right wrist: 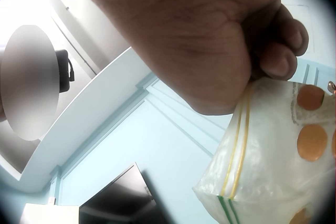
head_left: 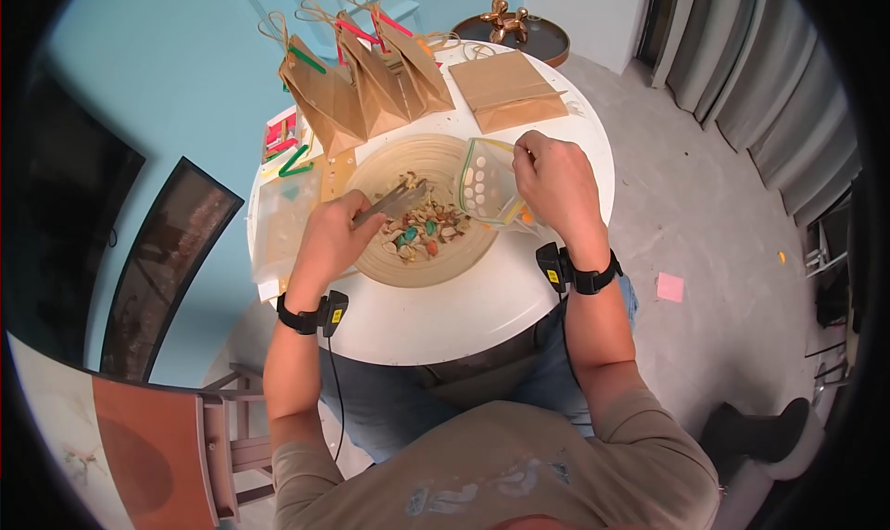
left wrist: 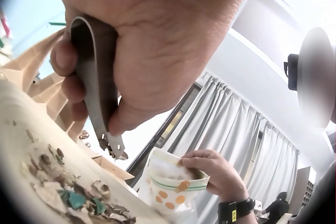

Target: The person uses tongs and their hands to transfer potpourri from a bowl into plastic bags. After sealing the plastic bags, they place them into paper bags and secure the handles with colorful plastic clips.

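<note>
My left hand (head_left: 332, 238) grips a pair of metal tongs (left wrist: 94, 85), its bent end up in the palm. The tongs' tips point down over a wide, pale round bowl (head_left: 408, 152). In the bowl lies a heap of dried potpourri-like pieces (head_left: 426, 238), brown, cream, teal and orange. My right hand (head_left: 561, 182) pinches the top edge of a clear zip bag (head_left: 489, 185) printed with dots. The bag hangs at the bowl's right rim, its mouth turned towards the tongs. In the right wrist view its yellow and green zip strips (right wrist: 236, 150) show.
Brown paper bags with handles (head_left: 324, 99) stand at the table's back; another paper bag (head_left: 508, 87) lies at the back right. A red-and-white box (head_left: 281, 133) and clear plastic sheets (head_left: 278, 224) lie on the left. A dark round side table (head_left: 547, 41) stands behind.
</note>
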`<state>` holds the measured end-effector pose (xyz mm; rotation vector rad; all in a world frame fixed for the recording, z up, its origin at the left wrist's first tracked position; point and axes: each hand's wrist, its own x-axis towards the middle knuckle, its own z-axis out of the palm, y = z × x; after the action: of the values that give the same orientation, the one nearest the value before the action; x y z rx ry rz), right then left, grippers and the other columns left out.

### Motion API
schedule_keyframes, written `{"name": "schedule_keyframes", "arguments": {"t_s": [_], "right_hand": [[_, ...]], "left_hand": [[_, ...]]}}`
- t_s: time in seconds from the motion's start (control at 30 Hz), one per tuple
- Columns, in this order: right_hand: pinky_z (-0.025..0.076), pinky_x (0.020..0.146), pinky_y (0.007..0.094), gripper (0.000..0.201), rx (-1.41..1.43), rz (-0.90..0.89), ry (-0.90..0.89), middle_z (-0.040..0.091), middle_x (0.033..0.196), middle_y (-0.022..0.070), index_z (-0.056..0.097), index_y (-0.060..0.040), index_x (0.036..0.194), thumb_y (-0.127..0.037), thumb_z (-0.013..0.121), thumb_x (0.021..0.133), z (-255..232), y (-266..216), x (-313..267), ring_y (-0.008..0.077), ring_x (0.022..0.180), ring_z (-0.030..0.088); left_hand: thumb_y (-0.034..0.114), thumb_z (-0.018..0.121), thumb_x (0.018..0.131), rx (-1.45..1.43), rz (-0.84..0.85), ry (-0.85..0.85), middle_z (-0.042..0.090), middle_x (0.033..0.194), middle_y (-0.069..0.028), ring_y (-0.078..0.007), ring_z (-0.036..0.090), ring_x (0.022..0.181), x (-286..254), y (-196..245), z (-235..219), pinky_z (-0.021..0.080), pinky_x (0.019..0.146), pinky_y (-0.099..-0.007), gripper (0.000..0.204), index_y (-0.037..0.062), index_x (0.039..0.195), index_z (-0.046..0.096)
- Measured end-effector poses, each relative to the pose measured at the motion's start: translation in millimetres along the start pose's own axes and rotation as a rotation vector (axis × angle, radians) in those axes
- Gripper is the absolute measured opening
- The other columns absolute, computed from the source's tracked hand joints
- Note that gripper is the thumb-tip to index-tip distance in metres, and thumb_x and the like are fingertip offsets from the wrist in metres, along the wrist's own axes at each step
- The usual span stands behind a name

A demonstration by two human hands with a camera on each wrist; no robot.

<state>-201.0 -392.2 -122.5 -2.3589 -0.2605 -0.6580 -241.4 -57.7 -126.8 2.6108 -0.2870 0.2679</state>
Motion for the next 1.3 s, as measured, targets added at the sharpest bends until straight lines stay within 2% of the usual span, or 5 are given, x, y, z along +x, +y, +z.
{"name": "schedule_keyframes", "arguments": {"t_s": [0.2,0.47,0.67,0.97,1.3], "right_hand": [[0.061,0.076,0.0547,0.023,-0.003,-0.003,-0.006,0.074,0.080,0.0292,0.078,0.0029,0.090,-0.013,0.067,0.103,3,0,1,0.0476,0.077,0.075],[0.061,0.075,0.0542,0.023,0.019,-0.020,0.007,0.074,0.078,0.0285,0.078,0.0032,0.089,-0.012,0.067,0.103,3,-1,2,0.0473,0.074,0.075],[0.061,0.073,0.0535,0.023,0.010,-0.009,0.012,0.074,0.078,0.0284,0.077,0.0033,0.088,-0.012,0.067,0.102,-3,2,1,0.0470,0.074,0.075],[0.062,0.075,0.0535,0.023,0.021,-0.001,0.012,0.075,0.080,0.0279,0.078,0.0033,0.089,-0.012,0.068,0.103,-4,2,0,0.0464,0.075,0.075],[0.061,0.077,0.0544,0.023,0.006,0.002,-0.020,0.074,0.081,0.0289,0.078,0.0039,0.090,-0.012,0.066,0.102,-1,-4,0,0.0479,0.077,0.075]], "left_hand": [[0.017,0.087,0.098,-0.015,0.120,0.059,0.071,0.081,-0.0183,-0.0263,0.064,0.066,11,35,-25,0.052,0.065,-0.0391,0.026,-0.0031,0.102,0.072],[0.025,0.090,0.096,-0.019,0.256,-0.081,0.073,0.081,-0.0167,-0.0249,0.072,0.070,26,86,5,0.053,0.065,-0.0386,0.032,-0.0016,0.101,0.074],[0.029,0.091,0.092,-0.031,0.007,-0.026,0.073,0.076,-0.0195,-0.0340,0.071,0.068,5,52,-21,0.055,0.068,-0.0443,0.035,-0.0025,0.097,0.076],[0.029,0.089,0.097,-0.004,-0.288,-0.084,0.067,0.071,-0.0147,-0.0214,0.060,0.064,-47,-43,-11,0.048,0.062,-0.0391,0.037,-0.0045,0.093,0.075],[0.029,0.090,0.095,0.021,-0.193,-0.108,0.071,0.073,-0.0200,-0.0307,0.070,0.065,-57,-5,9,0.054,0.065,-0.0427,0.035,-0.0035,0.098,0.077]]}}
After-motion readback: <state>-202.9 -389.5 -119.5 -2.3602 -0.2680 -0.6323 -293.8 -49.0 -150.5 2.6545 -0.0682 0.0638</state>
